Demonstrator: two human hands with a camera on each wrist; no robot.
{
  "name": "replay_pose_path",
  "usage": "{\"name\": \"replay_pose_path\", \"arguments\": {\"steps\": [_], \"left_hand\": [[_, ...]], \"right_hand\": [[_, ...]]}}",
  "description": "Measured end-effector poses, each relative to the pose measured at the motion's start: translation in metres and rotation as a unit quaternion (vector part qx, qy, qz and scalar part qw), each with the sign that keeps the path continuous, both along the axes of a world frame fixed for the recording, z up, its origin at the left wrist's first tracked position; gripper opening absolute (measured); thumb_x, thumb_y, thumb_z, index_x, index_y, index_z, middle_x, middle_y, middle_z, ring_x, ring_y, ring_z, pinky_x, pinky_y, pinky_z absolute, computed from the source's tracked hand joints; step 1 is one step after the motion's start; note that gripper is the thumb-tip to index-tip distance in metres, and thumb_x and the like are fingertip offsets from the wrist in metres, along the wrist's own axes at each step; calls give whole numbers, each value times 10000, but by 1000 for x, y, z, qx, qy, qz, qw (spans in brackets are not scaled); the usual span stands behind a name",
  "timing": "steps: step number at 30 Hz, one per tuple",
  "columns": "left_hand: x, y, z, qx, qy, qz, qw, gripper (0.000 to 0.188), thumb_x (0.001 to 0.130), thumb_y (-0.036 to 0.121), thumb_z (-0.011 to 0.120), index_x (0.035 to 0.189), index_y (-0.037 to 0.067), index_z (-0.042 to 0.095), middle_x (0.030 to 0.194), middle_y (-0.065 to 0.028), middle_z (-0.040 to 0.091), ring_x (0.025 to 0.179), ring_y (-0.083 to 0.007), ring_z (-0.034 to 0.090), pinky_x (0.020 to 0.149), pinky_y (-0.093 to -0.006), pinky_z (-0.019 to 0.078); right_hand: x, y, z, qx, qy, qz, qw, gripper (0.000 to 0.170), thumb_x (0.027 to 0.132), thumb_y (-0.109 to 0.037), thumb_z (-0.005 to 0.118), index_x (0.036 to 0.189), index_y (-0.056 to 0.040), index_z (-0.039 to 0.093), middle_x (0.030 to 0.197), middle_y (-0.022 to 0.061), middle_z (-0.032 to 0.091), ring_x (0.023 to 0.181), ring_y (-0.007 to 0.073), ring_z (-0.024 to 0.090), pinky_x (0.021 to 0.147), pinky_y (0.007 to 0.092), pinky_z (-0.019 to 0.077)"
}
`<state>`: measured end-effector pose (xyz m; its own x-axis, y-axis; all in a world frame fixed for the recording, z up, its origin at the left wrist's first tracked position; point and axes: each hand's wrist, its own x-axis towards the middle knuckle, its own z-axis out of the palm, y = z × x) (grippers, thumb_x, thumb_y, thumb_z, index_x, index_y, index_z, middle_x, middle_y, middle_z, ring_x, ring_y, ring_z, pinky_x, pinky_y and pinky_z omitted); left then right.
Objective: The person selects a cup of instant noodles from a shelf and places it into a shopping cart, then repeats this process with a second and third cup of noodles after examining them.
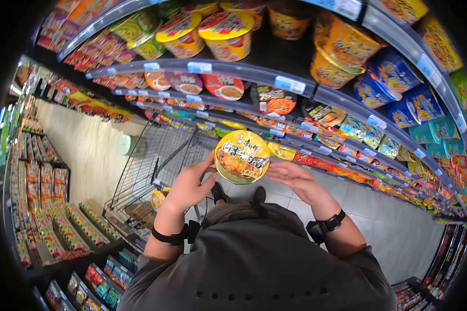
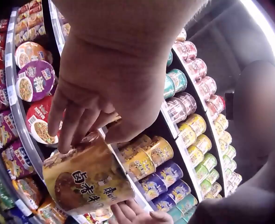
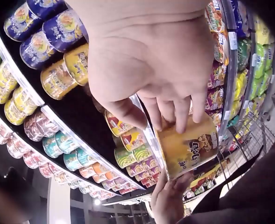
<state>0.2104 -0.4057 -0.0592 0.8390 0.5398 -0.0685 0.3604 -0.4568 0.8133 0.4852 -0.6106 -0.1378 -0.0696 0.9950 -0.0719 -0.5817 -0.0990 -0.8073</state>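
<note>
Head view: the left hand pinches the left side of one noodle bowl, near centre; the right hand, fingers extended, touches its right; one wire cart stands left.

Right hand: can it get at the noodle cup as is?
Looks like yes. The right hand appears to touch the right side of the noodle cup; the left hand grips the opposite side, leaving that one free.

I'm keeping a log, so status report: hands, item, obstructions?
Left hand gripping round yellow noodle tub. Right hand touching its side. Nothing visibly blocking it; dark metal wire cart at left.
</note>
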Motion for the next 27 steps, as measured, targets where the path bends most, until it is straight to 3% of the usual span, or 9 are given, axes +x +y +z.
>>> {"name": "replay_pose_path", "arguments": {"steps": [1, 3, 7, 8, 12, 16, 20, 27], "left_hand": [[-10, -2, -1, -5, 7, 9, 1000, 665, 886, 11, 611, 1525, -35, 433, 1215, -245, 713, 1113, -324, 729, 805, -405, 580], [-32, -5, -4, 16, 30, 31, 999, 629, 897, -12, 630, 1497, -74, 454, 1151, -244, 735, 1070, -313, 739, 935, -361, 551], [-87, -10, 5, 8, 129, 73, 989, 606, 905, 4, 635, 1483, -74, 471, 1106, -229, 738, 1042, -320, 736, 914, -374, 550], [-110, -9, -11, 29, 113, 81, 990, 637, 904, 126, 667, 1497, -6, 475, 1062, -218, 729, 963, -382, 722, 803, -434, 560], [-182, -17, -23, 34, 83, 143, 986, 590, 918, 132, 668, 1464, -23, 507, 1085, -230, 732, 1006, -396, 712, 876, -432, 553], [-252, -30, -5, 2, 70, 247, 967, 570, 922, 104, 665, 1448, -53, 513, 1114, -262, 721, 1064, -387, 709, 920, -411, 549], [-332, -44, -28, -13, 30, 328, 944, 555, 929, 104, 661, 1443, -49, 516, 1120, -264, 716, 1064, -371, 714, 917, -415, 550], [-430, -64, -30, -5, 34, 371, 928, 573, 939, 113, 648, 1474, -22, 492, 1103, -255, 717, 1044, -380, 711, 902, -431, 552]], "right_hand": [[-5, 5, -2, -7, 5, 15, 1000, 576, 979, -165, 608, 1506, 5, 451, 1538, 159, 506, 1449, 320, 471, 1222, 468, 314], [-19, 16, -5, -18, 13, 39, 999, 588, 985, -179, 618, 1518, -5, 443, 1542, 144, 505, 1449, 301, 473, 1216, 452, 323], [-54, 45, -8, -37, 0, 103, 994, 571, 1004, -182, 613, 1526, -31, 439, 1539, 116, 509, 1444, 300, 487, 1175, 424, 361], [-65, 54, -7, -45, -11, 127, 991, 564, 1010, -190, 614, 1522, -30, 442, 1537, 118, 509, 1436, 296, 497, 1170, 416, 367], [-119, 91, -5, -61, -50, 215, 973, 541, 1019, -209, 619, 1503, -31, 458, 1524, 127, 517, 1423, 283, 515, 1158, 393, 383], [-188, 129, -2, -64, -68, 299, 950, 532, 1011, -196, 627, 1492, -33, 468, 1510, 134, 529, 1426, 275, 512, 1156, 382, 384], [-262, 161, 5, -64, -106, 385, 915, 520, 1010, -115, 611, 1497, -25, 456, 1522, 132, 525, 1439, 252, 494, 1159, 379, 382], [-370, 195, 15, -77, -166, 485, 855, 504, 1014, -58, 575, 1495, 17, 443, 1533, 157, 516, 1461, 240, 461, 1176, 380, 374]]}}
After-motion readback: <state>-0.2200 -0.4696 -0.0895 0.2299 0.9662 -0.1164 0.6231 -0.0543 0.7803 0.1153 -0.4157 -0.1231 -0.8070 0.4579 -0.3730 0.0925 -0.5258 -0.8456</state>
